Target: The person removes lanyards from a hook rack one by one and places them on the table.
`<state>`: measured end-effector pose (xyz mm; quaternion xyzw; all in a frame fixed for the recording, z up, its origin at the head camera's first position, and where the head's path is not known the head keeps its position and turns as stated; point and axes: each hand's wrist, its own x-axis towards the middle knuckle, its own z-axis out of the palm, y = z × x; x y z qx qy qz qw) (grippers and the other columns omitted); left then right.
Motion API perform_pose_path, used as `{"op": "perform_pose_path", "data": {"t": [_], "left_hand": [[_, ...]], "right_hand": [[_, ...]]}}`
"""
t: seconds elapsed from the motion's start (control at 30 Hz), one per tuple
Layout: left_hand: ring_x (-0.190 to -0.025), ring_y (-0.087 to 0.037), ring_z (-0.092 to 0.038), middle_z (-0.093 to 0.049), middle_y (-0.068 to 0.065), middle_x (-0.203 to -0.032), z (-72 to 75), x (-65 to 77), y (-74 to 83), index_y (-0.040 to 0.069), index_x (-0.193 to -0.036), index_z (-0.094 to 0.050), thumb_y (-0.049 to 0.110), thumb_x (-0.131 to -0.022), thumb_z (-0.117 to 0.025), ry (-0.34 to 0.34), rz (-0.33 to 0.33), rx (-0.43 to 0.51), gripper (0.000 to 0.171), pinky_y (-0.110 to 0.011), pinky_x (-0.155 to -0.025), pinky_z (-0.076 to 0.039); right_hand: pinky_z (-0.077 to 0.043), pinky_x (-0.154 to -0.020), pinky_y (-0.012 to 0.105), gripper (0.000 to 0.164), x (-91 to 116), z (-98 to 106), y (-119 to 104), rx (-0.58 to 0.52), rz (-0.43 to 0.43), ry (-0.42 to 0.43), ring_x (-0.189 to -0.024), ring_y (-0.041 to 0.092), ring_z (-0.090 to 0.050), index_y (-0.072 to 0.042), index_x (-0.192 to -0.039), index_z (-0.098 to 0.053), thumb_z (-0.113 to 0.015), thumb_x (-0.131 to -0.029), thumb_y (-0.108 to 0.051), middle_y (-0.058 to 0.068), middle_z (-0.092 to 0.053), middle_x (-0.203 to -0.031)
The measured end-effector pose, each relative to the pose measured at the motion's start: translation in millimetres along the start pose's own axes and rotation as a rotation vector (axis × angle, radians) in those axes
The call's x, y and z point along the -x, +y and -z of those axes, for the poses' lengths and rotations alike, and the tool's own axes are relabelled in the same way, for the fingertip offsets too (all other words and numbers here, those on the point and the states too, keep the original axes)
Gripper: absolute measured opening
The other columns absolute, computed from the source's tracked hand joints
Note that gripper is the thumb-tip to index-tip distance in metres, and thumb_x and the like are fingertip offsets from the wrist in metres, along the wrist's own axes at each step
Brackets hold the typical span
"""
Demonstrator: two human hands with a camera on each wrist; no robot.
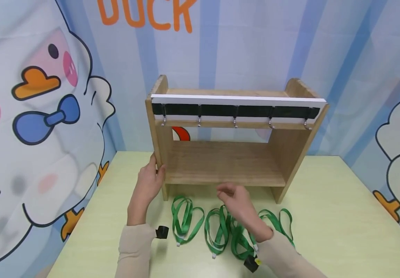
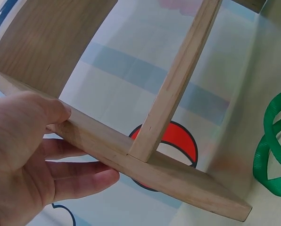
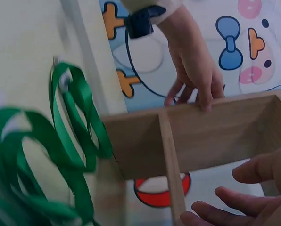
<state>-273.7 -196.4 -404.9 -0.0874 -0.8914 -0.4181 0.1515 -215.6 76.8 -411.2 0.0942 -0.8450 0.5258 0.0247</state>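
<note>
A small wooden shelf rack stands upright on the table, a row of metal hooks along its upper front. My left hand holds the rack's left side panel, thumb on the front edge and fingers around the outer side. In front of the lower shelf hovers my right hand, fingers loosely bent and nothing in them; the right wrist view shows the fingers apart. Several bundles of green lanyards lie before the rack, some partly hidden beneath the right forearm.
The pale table extends on both sides of the rack. Behind it hangs a blue striped cloth printed with cartoon ducks. A black strip on a white board backs the hooks. Dark wrist cameras sit on both sleeves.
</note>
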Motion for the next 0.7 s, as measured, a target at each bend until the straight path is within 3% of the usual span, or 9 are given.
{"op": "perform_pose_path", "data": {"t": [0.13, 0.2, 0.23, 0.3, 0.37, 0.47, 0.53, 0.6, 0.7], "left_hand": [[-0.112, -0.046, -0.064, -0.051, -0.032, -0.142, 2.5, 1.4, -3.2, -0.004, -0.153, -0.030, 0.016, -0.106, -0.049, 0.004, -0.006, 0.005, 0.054, -0.054, -0.082, -0.059], [-0.111, -0.046, -0.065, -0.051, -0.032, -0.142, 4.1, 2.3, -4.6, -0.004, -0.153, -0.031, 0.016, -0.106, -0.049, 0.008, -0.008, 0.006, 0.054, -0.053, -0.081, -0.060], [-0.110, -0.046, -0.065, -0.051, -0.032, -0.142, 4.8, 2.6, -5.5, -0.004, -0.152, -0.032, 0.017, -0.106, -0.049, 0.008, -0.010, 0.008, 0.053, -0.053, -0.081, -0.060], [-0.110, -0.047, -0.065, -0.050, -0.032, -0.142, 6.5, 3.0, -7.3, -0.004, -0.152, -0.032, 0.017, -0.107, -0.049, 0.010, -0.015, 0.005, 0.053, -0.053, -0.080, -0.060], [-0.109, -0.047, -0.065, -0.050, -0.032, -0.142, 8.2, 3.6, -9.1, -0.004, -0.152, -0.032, 0.017, -0.107, -0.049, 0.010, -0.022, 0.002, 0.053, -0.053, -0.080, -0.060], [-0.107, -0.046, -0.067, -0.051, -0.032, -0.141, 10.0, 3.7, -12.2, -0.005, -0.150, -0.034, 0.015, -0.107, -0.049, 0.015, -0.038, -0.007, 0.050, -0.052, -0.079, -0.060], [-0.105, -0.046, -0.067, -0.053, -0.032, -0.139, 11.0, 3.3, -13.7, -0.006, -0.148, -0.036, 0.014, -0.106, -0.050, 0.022, -0.051, -0.014, 0.048, -0.053, -0.078, -0.060], [-0.103, -0.045, -0.068, -0.055, -0.032, -0.137, 11.5, 2.3, -15.2, -0.007, -0.146, -0.039, 0.013, -0.105, -0.051, 0.029, -0.062, -0.028, 0.046, -0.052, -0.077, -0.060], [-0.104, -0.043, -0.067, -0.057, -0.031, -0.135, 12.3, 0.5, -15.3, -0.007, -0.145, -0.040, 0.014, -0.105, -0.052, 0.027, -0.074, -0.067, 0.046, -0.051, -0.075, -0.060]], "right_hand": [[-0.052, -0.097, 0.053, 0.031, 0.7, 12.6, 5.3, 0.140, 0.100, 0.029, -0.118, 0.035, -0.062, 0.002, -0.126, -0.067, -0.062, -0.098, -0.010, 0.019, -0.064, -0.131], [-0.056, -0.084, 0.047, 0.034, 1.2, 18.3, 8.2, 0.187, 0.113, 0.031, -0.088, 0.028, -0.068, 0.001, -0.130, -0.066, -0.063, -0.098, -0.012, 0.020, -0.062, -0.135], [-0.057, -0.076, 0.042, 0.036, 1.9, 21.1, 9.6, 0.204, 0.114, 0.029, -0.072, 0.022, -0.064, 0.000, -0.131, -0.065, -0.063, -0.098, -0.013, 0.020, -0.062, -0.135], [-0.049, -0.056, 0.031, 0.038, 2.4, 26.1, 12.7, 0.233, 0.117, 0.026, -0.048, 0.012, -0.045, 0.000, -0.133, -0.063, -0.065, -0.097, -0.014, 0.020, -0.063, -0.133], [-0.039, -0.046, 0.027, 0.040, 3.5, 30.7, 15.6, 0.247, 0.131, 0.023, -0.040, 0.009, -0.028, 0.000, -0.135, -0.062, -0.065, -0.097, -0.015, 0.021, -0.063, -0.131], [-0.054, -0.059, 0.033, 0.041, 5.7, 37.6, 21.2, 0.318, 0.209, 0.051, -0.058, 0.017, -0.059, 0.002, -0.133, -0.062, -0.068, -0.096, -0.015, 0.021, -0.064, -0.129], [-0.058, -0.081, 0.045, 0.043, 8.1, 43.3, 24.1, 0.362, 0.272, 0.067, -0.089, 0.031, -0.069, 0.004, -0.133, -0.062, -0.070, -0.095, -0.015, 0.023, -0.062, -0.133], [-0.051, -0.098, 0.055, 0.045, 10.4, 49.9, 27.2, 0.412, 0.323, 0.081, -0.122, 0.041, -0.059, 0.006, -0.133, -0.061, -0.072, -0.095, -0.016, 0.026, -0.059, -0.136], [-0.045, -0.103, 0.060, 0.050, 15.0, 62.1, 29.1, 0.453, 0.345, 0.075, -0.130, 0.045, -0.051, 0.007, -0.136, -0.058, -0.072, -0.095, -0.018, 0.028, -0.054, -0.141]]}}
